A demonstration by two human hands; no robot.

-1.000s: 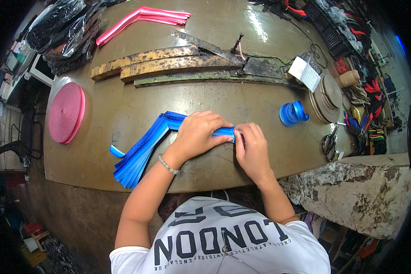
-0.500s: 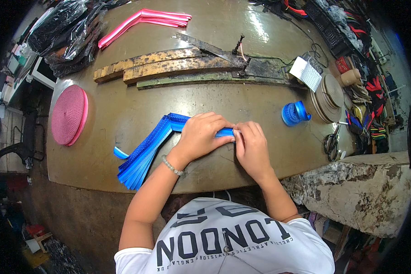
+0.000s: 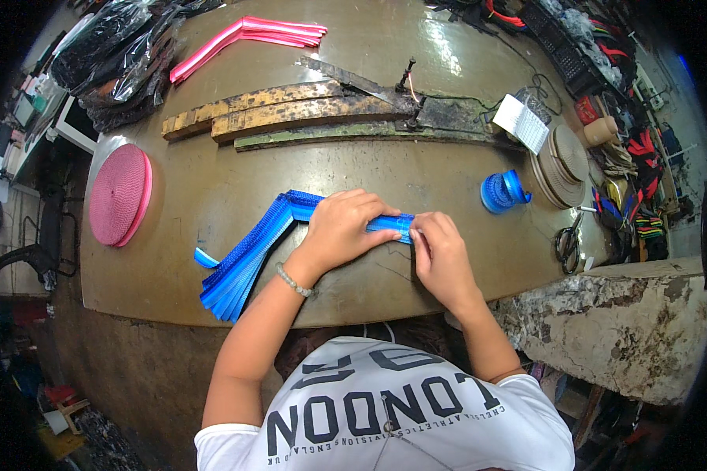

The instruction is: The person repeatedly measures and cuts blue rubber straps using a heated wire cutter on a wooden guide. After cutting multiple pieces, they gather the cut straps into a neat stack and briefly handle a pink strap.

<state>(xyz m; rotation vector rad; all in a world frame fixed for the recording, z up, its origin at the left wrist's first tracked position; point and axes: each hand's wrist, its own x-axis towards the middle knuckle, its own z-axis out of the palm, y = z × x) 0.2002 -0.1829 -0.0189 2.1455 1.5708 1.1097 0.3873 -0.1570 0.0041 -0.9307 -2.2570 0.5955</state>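
A bundle of blue webbing strips lies bent on the table in front of me, its left part fanned out toward the near edge. One strip end curls up at the far left of the bundle. My left hand is closed over the right arm of the bundle, thumb on the near side and fingers on the far side. At the right end of the strips, my right hand pinches them between thumb and fingers. A short stretch of blue webbing shows between the two hands. What lies under my left palm is hidden.
Beyond the bundle lie long wooden bars with a metal blade. Pink strips rest farther back. A pink webbing roll sits left; a blue roll, beige rolls and scissors are right.
My right hand has shifted slightly right and nearer to me, away from my left hand. More blue webbing shows between them. My left hand stays almost in place.
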